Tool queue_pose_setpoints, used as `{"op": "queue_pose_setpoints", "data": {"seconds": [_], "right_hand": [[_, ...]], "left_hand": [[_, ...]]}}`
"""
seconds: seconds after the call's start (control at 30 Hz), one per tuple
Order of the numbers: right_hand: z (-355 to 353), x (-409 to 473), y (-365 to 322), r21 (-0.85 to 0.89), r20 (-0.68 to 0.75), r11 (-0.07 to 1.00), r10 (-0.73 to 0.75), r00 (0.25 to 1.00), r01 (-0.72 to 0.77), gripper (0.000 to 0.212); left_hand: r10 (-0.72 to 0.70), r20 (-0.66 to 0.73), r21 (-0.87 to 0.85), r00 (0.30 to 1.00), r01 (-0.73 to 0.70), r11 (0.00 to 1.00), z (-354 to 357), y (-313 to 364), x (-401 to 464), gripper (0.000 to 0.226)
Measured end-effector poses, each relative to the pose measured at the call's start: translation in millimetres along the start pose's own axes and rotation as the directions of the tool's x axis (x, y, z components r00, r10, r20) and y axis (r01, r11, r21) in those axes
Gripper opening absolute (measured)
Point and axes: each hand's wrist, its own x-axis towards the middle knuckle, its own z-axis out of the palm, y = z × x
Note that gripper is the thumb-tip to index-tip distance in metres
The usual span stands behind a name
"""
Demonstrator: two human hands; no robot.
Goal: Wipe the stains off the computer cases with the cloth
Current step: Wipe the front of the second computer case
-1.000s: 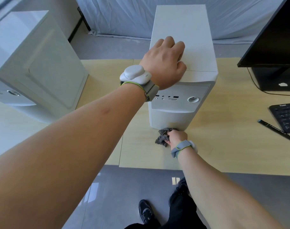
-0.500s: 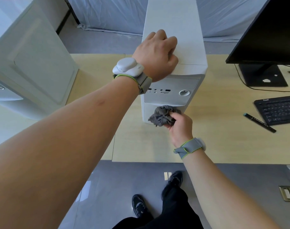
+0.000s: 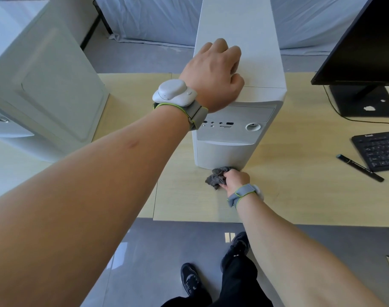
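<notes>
A white computer case (image 3: 251,52) stands upright in the middle of the wooden desk (image 3: 300,185). My left hand (image 3: 213,74) rests on its top near the front edge, fingers curled against the lid. My right hand (image 3: 235,179) is down at the foot of the case's front panel, closed on a crumpled grey cloth (image 3: 215,177) that touches the panel's bottom edge and the desk. A second white computer case (image 3: 45,85) stands at the left of the desk.
A black monitor (image 3: 364,41) on its stand is at the right, with a black keyboard (image 3: 379,149) and a black pen (image 3: 359,167) in front of it. White fabric hangs behind the desk. My shoes and the grey floor show below the desk's front edge.
My right hand, which had lifted the cloth onto the lower front panel, has dropped back down to the foot of the case. My left hand has stayed on top.
</notes>
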Motion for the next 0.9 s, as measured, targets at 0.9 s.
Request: {"op": "queue_pose_setpoints", "data": {"seconds": [0.9], "right_hand": [[-40.7,-26.9,-15.1,-0.055,-0.077,0.998,0.001,0.997,-0.005,0.017]], "left_hand": [[0.026,0.006,-0.040,1.000,-0.026,0.999,-2.1,-2.3,-0.5,0.017]]}}
